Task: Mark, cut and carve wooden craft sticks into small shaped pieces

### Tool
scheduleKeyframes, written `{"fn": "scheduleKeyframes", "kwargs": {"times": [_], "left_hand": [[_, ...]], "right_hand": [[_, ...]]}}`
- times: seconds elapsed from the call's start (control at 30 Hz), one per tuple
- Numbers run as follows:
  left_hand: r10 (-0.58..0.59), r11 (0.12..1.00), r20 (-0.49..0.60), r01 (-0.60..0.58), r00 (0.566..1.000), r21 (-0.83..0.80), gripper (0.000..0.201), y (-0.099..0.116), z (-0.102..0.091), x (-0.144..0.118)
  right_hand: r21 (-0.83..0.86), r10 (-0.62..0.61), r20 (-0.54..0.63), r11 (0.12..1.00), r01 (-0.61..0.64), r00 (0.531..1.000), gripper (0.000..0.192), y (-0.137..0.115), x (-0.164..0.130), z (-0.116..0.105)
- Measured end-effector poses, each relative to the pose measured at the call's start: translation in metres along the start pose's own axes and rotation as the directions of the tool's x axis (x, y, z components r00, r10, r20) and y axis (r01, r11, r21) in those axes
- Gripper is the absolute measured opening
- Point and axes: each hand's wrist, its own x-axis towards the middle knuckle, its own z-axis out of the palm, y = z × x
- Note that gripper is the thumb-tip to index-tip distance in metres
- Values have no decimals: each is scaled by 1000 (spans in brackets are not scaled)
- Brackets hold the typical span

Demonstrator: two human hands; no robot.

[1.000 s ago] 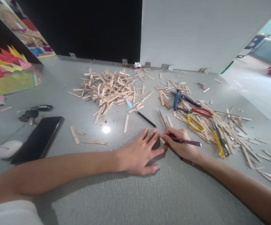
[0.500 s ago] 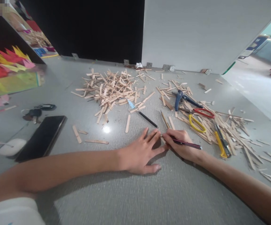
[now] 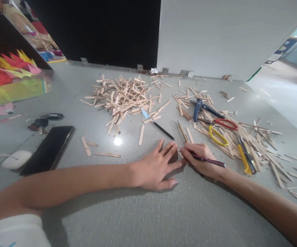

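My left hand (image 3: 155, 166) lies flat on the grey surface with its fingers spread. Its fingertips press down by a small pale sliver of wood (image 3: 178, 150), mostly hidden between the two hands. My right hand (image 3: 202, 159) is closed in a writing grip around a dark pencil (image 3: 210, 160) with a pinkish stripe. The pencil's point meets the sliver beside my left fingertips. Just beyond the hands lie a slim black pen-like stick (image 3: 163, 130), a narrow pointed brown stick (image 3: 182, 131) and a flat wooden stick (image 3: 190, 135).
A heap of wooden craft sticks (image 3: 125, 96) lies at the back. To the right, blue-handled cutters (image 3: 198, 108), scissors (image 3: 218, 135) and a yellow utility knife (image 3: 245, 159) rest among more sticks. A black phone (image 3: 48, 149), keys (image 3: 39, 124) and a white case (image 3: 16, 160) sit left.
The view has shifted slightly, so most things appear a little further right. My right hand and the pencil have moved marginally right; my left hand keeps its spread pose.
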Motion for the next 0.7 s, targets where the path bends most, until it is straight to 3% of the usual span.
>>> {"fn": "scheduleKeyframes", "kwargs": {"times": [0.37,0.53,0.7], "left_hand": [[5,1000,-1,-5,1000,21,68,-1,2,-2],[11,1000,-11,-11,1000,5,69,0,1,-1],[30,999,-27,-31,999,-27,71,0,2,-2]], "right_hand": [[20,-15,-8,1000,15,1000,48,3,-2,1],[14,85,-97,996,-84,992,53,3,-2,2],[44,130,-92,991,-126,987,55,1,2,4]]}}
